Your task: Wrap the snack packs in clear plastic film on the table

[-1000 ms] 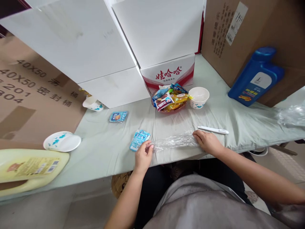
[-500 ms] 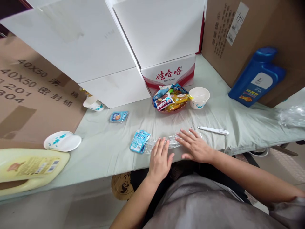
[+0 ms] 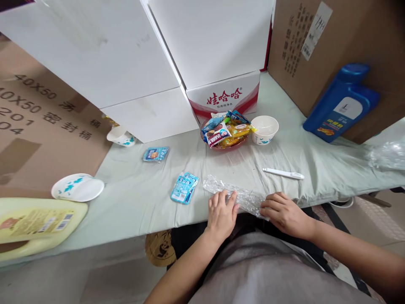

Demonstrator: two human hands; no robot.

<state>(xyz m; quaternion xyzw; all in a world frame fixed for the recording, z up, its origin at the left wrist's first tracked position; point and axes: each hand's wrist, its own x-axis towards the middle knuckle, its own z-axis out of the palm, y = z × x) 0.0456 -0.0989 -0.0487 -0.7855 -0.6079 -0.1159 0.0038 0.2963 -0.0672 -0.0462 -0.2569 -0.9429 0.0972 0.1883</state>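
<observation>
Pale green cloth [image 3: 133, 202] covers the table under a crumpled strip of clear plastic film [image 3: 248, 199], which slants toward the near edge. The left hand [image 3: 221, 213] rests its fingertips on the strip's near side, thumb apart from the fingers; the right hand [image 3: 286, 213] curls its fingers over the right end. Whether either one actually grips it cannot be told. Just left of the film lie flat light-blue printed packets [image 3: 185, 188]; beyond the right hand lies a slim white plastic tool [image 3: 283, 173]. Farther back, a reddish bowl [image 3: 232, 147] heaped with colourful wrapped snacks [image 3: 226, 128] stands beside a white paper bowl with teal motifs [image 3: 265, 134], before stacked white boxes [image 3: 215, 42].
</observation>
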